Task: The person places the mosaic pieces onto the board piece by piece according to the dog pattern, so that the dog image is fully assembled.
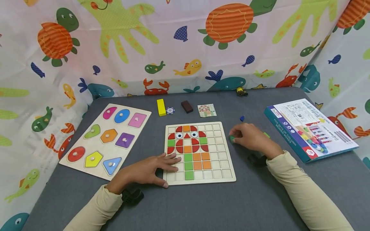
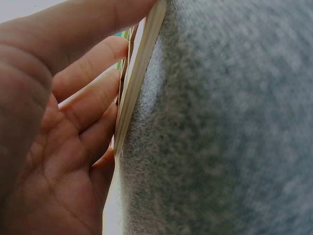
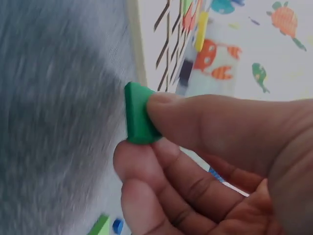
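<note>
A wooden grid board (image 1: 218,178) lies flat in the middle of the table, with red, green, orange and eye-patterned tiles (image 1: 188,141) set in its left and centre squares. My left hand (image 1: 157,166) rests at the board's lower left corner, fingers spread over the squares and thumb by the front edge. In the left wrist view the fingers (image 2: 100,90) reach over the board's edge. Just off the board's right side, my right hand (image 1: 250,136) pinches a small green tile (image 3: 139,112) between thumb and fingers; one side of it is straight, and the fingers hide part of its outline.
Left of the board lies a knob-shape puzzle (image 1: 98,147). Behind it are a yellow block (image 1: 161,107), a poker chip (image 1: 170,110), a brown block (image 1: 187,106) and a picture card (image 1: 207,110). A blue piece (image 1: 242,118), a light green piece (image 1: 266,135) and a boxed game (image 1: 310,130) lie right.
</note>
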Available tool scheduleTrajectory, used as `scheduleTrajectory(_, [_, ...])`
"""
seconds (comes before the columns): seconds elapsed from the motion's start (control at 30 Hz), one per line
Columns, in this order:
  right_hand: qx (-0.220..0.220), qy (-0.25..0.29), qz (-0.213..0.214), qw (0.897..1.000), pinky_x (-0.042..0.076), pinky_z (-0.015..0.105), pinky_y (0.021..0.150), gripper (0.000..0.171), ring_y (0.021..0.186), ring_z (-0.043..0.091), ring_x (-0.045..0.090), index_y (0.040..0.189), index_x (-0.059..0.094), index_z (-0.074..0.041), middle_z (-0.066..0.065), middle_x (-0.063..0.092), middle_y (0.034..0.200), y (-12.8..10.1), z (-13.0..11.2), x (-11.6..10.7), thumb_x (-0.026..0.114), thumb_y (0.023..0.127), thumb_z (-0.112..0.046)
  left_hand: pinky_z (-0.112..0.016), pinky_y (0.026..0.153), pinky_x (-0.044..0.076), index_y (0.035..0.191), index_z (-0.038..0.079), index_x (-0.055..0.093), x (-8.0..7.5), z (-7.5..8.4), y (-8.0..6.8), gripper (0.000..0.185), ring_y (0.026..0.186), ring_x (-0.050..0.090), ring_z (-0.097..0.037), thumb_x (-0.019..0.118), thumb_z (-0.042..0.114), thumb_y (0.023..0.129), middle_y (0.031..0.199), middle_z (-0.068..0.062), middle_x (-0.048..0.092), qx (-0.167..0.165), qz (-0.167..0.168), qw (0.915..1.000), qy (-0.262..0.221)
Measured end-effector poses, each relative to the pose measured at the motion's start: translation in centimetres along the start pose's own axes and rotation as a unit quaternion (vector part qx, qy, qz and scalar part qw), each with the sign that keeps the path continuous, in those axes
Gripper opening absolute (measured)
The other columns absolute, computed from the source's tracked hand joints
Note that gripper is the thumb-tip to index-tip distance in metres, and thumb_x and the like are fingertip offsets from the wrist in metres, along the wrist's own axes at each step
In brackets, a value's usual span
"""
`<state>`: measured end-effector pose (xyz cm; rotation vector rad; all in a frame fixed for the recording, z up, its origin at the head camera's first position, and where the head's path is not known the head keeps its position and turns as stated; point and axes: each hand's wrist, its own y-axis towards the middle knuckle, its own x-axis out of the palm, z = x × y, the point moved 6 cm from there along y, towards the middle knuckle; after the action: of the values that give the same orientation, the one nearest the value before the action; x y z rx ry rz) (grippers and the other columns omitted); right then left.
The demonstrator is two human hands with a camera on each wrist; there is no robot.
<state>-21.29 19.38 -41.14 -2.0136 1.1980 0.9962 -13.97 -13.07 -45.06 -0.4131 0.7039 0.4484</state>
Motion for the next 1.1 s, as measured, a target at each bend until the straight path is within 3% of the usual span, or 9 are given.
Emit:
scheduleTrajectory(0.1, [-0.015, 0.02, -0.009, 1.0, 0.05, 0.036, 0.068, 0.017, 0.078, 0.016, 0.059, 0.106, 0.07, -0.002, 0.003, 0.067, 0.091, -0.2, -1.1, 0.6, 0.068, 0.089, -0.003, -0.047, 0.116, 0.014, 0.142, 0.022, 0.053, 0.1, -0.1, 0.0, 0.064, 0.146, 0.011, -0.01, 0.076, 0.039, 0.085, 0.155, 0.013, 0.028, 0.002, -0.001, 1.0, -0.003])
scheduleTrajectory(0.53, [-0.086, 0.065, -0.063, 0.992, 0.047, 0.029, 0.063, 0.011, 0.074, 0.012, 0.054, 0.099, 0.073, -0.007, -0.004, 0.067, 0.088, -0.2, -5.7, 4.3, 0.067, 0.091, -0.004, -0.048, 0.115, 0.017, 0.141, 0.025, 0.054, 0.1, -0.2, 0.0, 0.062, 0.146, 0.011, -0.01, 0.076, 0.039, 0.084, 0.155, 0.014, 0.029, 0.002, -0.002, 1.0, -0.003])
scheduleTrajectory(0.83, [-0.096, 0.036, -0.06, 0.993, 0.049, 0.029, 0.069, 0.015, 0.081, 0.01, 0.057, 0.101, 0.072, -0.006, -0.001, 0.067, 0.095, -0.1, -6.0, 5.3, 0.07, 0.087, 0.0, -0.049, 0.114, 0.019, 0.141, 0.025, 0.054, 0.1, -0.1, 0.0, 0.062, 0.146, 0.011, -0.012, 0.075, 0.04, 0.085, 0.155, 0.013, 0.03, 0.002, 0.0, 1.0, 0.0])
scheduleTrajectory(1.1, [-0.096, 0.063, -0.067, 0.991, 0.049, 0.029, 0.066, 0.016, 0.077, 0.013, 0.056, 0.105, 0.072, -0.006, -0.002, 0.066, 0.091, 0.0, -5.1, 4.8, 0.068, 0.089, -0.003, -0.05, 0.114, 0.018, 0.141, 0.025, 0.054, 0.2, -0.1, 0.0, 0.062, 0.146, 0.01, -0.012, 0.076, 0.039, 0.085, 0.155, 0.013, 0.03, -0.004, -0.001, 1.0, -0.003])
